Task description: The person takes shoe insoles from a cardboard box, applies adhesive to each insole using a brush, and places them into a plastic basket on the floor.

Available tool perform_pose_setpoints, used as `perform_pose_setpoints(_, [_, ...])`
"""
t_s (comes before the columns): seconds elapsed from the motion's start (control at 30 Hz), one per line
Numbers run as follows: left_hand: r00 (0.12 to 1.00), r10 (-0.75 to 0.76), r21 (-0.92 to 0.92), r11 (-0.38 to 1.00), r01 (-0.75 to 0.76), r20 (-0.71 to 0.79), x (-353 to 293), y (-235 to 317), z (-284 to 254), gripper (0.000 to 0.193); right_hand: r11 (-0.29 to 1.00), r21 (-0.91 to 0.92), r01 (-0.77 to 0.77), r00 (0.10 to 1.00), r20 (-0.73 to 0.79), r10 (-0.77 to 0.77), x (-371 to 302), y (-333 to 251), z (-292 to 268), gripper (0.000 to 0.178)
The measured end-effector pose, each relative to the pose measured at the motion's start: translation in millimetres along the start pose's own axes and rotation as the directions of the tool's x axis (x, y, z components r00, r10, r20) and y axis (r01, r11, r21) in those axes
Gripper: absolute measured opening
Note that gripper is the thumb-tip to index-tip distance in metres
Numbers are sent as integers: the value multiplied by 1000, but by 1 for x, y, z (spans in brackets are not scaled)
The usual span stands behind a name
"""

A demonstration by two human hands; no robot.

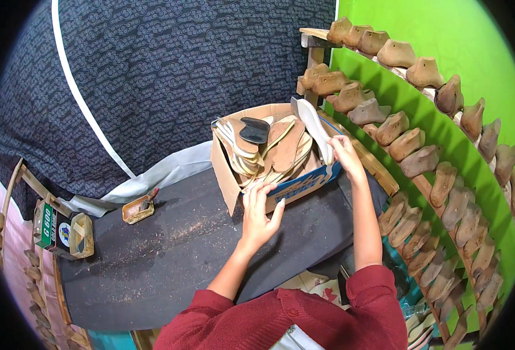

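A cardboard box (225, 181) with a blue side stands on the dark table, filled with stacked brown and cream shoe insoles (286, 153). On top of the pile lies a black curved piece (254, 130). A long white shoe sole (311, 123) leans along the box's right side, its far end dark. My right hand (345, 156) has its fingers closed on the near part of this sole, at the box's right edge. My left hand (257, 213) is at the box's near rim, fingertips by the edge, thumb and fingers apart, holding nothing.
A dark cloth covers the table (170, 262), sprinkled with scraps. On it sit a small tray (138, 209) holding a tool and, at far left, a green-black box (53, 230) beside a container (82, 235). Racks of wooden shoe lasts (406, 143) line the right wall.
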State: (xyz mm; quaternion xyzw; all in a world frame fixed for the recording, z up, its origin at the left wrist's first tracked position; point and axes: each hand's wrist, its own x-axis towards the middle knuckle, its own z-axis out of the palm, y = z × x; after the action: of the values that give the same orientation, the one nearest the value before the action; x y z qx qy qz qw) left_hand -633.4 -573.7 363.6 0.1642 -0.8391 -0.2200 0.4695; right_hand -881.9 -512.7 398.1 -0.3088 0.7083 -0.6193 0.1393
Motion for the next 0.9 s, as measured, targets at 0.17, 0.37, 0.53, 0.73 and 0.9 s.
perform_pose_setpoints(0.17, [994, -105, -220, 969, 111, 38, -1, 5, -4, 34, 967, 254, 12, 1000, -5, -11, -45, -10, -8, 42])
perform_pose_setpoints(0.37, [981, -188, -527, 831, 181, 40, -11, 13, -6, 35, 859, 501, 102, 992, 8, -122, -122, 29, -3, 45])
perform_pose_setpoints(0.53, [974, -198, -608, 762, 223, 109, -31, 37, -12, 34, 810, 571, 135, 985, 15, -174, -186, 44, -11, 56])
perform_pose_setpoints(0.73, [851, -368, -830, 276, 484, 374, -78, 55, -20, 41, 916, 226, 332, 943, -59, -328, -252, 54, -23, 69])
perform_pose_setpoints(0.9, [844, -372, -885, 108, 453, 387, -128, 64, -44, 58, 928, 142, 345, 935, 29, -352, -300, 56, -20, 78])
